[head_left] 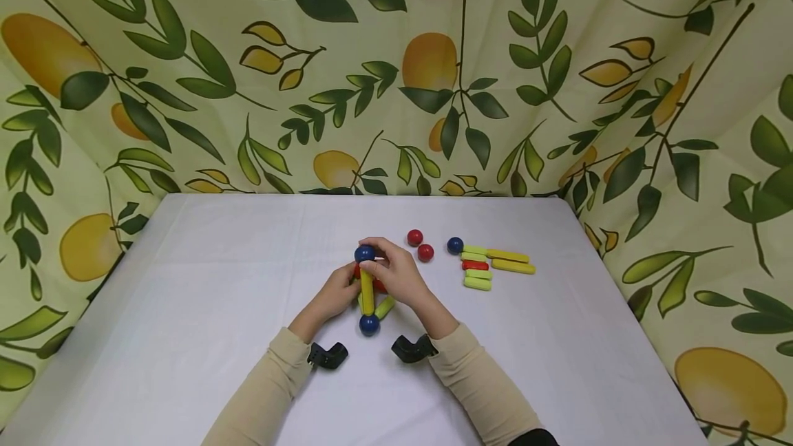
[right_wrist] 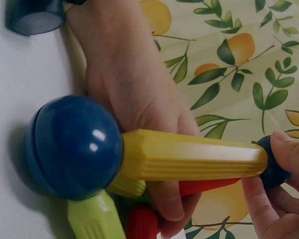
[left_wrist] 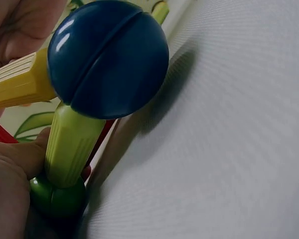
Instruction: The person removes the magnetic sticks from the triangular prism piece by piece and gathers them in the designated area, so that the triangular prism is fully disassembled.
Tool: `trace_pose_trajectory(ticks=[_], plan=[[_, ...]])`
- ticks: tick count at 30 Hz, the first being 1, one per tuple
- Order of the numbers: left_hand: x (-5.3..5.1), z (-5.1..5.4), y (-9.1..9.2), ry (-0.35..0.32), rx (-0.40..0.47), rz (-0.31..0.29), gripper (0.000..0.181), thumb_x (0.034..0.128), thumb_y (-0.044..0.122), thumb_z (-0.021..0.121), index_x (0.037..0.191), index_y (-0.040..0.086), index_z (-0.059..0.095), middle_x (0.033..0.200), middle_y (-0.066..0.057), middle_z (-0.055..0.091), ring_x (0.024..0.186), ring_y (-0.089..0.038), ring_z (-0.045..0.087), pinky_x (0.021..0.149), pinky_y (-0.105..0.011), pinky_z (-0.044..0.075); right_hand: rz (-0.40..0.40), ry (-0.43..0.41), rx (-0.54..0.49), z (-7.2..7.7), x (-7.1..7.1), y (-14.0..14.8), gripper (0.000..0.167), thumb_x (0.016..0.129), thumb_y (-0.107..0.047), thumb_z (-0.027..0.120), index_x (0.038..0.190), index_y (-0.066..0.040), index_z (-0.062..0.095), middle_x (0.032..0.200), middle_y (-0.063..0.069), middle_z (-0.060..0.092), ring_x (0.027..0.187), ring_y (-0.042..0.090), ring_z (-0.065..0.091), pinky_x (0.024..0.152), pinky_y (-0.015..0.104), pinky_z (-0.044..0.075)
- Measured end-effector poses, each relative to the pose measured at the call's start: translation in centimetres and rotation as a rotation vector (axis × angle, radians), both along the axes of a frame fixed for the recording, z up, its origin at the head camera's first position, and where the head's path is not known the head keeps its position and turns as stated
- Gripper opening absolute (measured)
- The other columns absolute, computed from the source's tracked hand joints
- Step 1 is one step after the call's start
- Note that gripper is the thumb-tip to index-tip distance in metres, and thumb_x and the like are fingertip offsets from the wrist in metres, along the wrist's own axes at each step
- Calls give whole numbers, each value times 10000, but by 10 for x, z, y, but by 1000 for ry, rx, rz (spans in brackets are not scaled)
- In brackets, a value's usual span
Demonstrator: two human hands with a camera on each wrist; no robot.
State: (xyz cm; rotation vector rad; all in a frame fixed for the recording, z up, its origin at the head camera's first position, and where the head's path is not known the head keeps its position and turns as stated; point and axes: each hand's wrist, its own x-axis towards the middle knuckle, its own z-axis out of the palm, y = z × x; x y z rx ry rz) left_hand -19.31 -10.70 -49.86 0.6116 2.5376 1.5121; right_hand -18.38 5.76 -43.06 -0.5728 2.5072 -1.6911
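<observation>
A rod-and-ball structure point(head_left: 367, 291) stands on the white table, between both hands. Its yellow rod point(right_wrist: 194, 155) joins a near blue ball point(left_wrist: 109, 59) to an upper blue ball point(head_left: 365, 254). Light green rods point(left_wrist: 74, 144) meet the near ball; one runs to a green ball point(left_wrist: 57, 196). Red rods point(right_wrist: 142, 221) show behind, partly hidden. My right hand point(head_left: 399, 274) pinches the upper blue ball between thumb and fingers. On the far left side of the structure, my left hand point(head_left: 334, 291) grips its lower part, with fingertips beside the red rods.
Two red balls point(head_left: 415, 238) lie right of the hands. Farther right are a loose blue ball point(head_left: 455, 246), several short light green rods point(head_left: 478, 283), a short red rod point(head_left: 475, 266) and two yellow rods point(head_left: 513, 266). A patterned curtain point(head_left: 372, 88) hangs behind the table point(head_left: 217, 260).
</observation>
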Motion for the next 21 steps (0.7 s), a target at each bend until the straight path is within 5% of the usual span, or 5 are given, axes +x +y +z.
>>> trace_pose_trajectory(ticks=[10, 21], plan=[[1, 1, 4, -18, 4, 9, 282, 944, 67, 516, 1207, -10, 581, 1098, -110, 673, 999, -194, 615, 957, -418, 500, -37, -38, -73, -1, -2, 0, 341, 922, -95, 604, 1260, -93, 555, 1264, 129, 595, 1176, 266, 583, 912, 346, 534], [4, 5, 3, 6, 22, 26, 148, 927, 113, 584, 1059, 78, 641, 999, -57, 682, 917, -173, 571, 885, -370, 474, -113, -51, -119, -4, 1, 15, 401, 885, -119, 666, 1273, -129, 571, 1300, 64, 572, 1221, 240, 541, 970, 339, 496]])
